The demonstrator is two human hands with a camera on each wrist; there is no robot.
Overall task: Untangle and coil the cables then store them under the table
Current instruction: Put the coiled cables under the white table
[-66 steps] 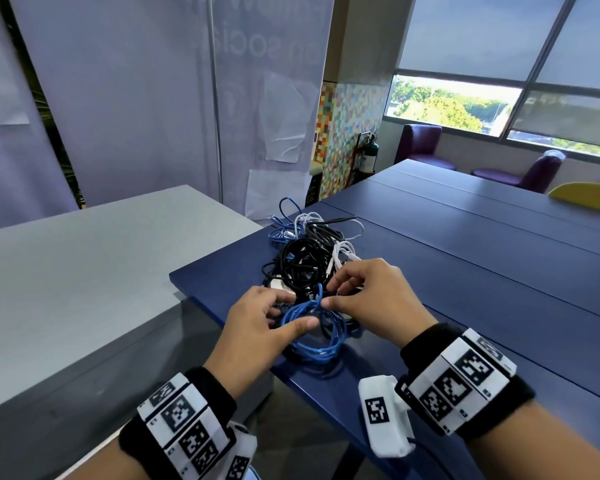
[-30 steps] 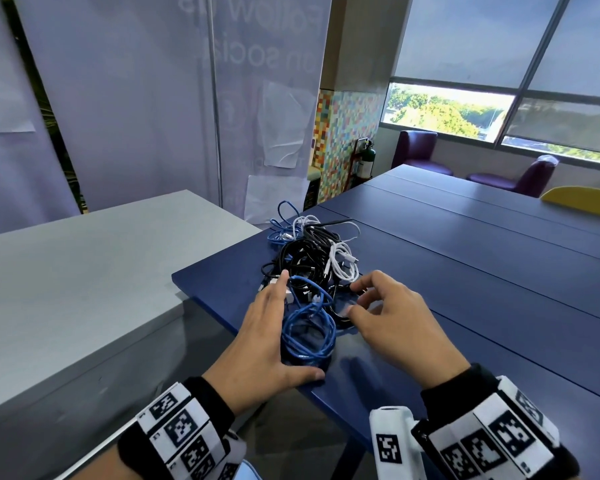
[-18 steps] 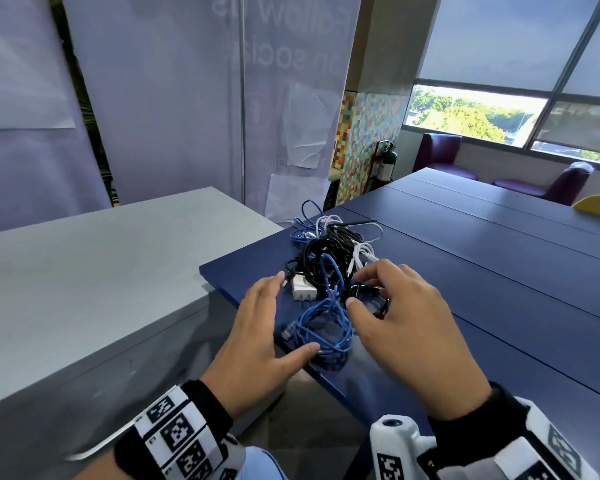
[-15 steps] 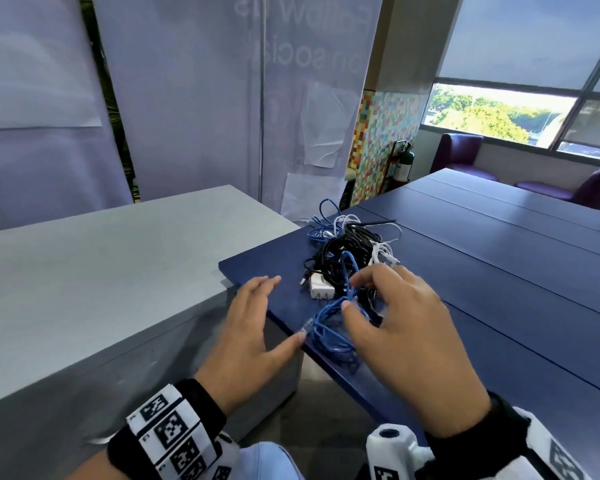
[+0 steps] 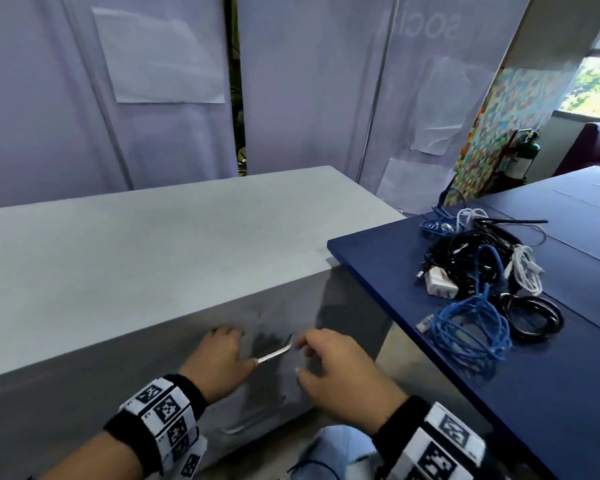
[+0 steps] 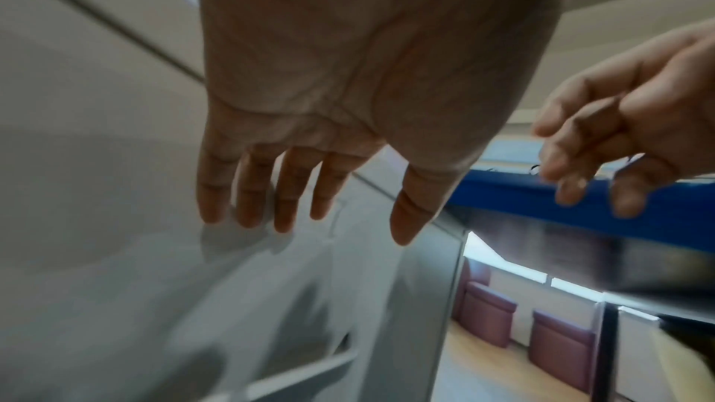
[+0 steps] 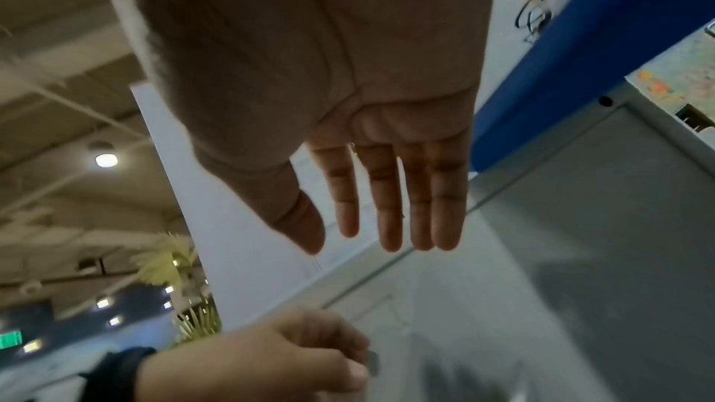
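Beside the right hand (image 5: 340,372), up on the blue bench (image 5: 378,268), lies a coiled blue cable (image 5: 465,332), touching a tangled pile of cables (image 5: 482,258). Both hands hang empty, fingers loose, the left hand (image 5: 219,358) near a grey cabinet's handle (image 5: 274,353). Light and floppy, the coil probably wants gripping across all its loops.

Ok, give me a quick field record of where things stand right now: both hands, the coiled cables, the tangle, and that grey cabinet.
left hand: open, fingers straight, at the grey cabinet front, holds nothing
right hand: open, fingers relaxed, beside the left, holds nothing
grey cabinet: left of the dark blue table; silver bar handle between the hands
coiled blue cable: on the table near its edge, not held
coiled black cable: beside the blue coil
tangled pile of black, white and blue cables: behind the coils, not sorted
white charger block: at the pile's near edge
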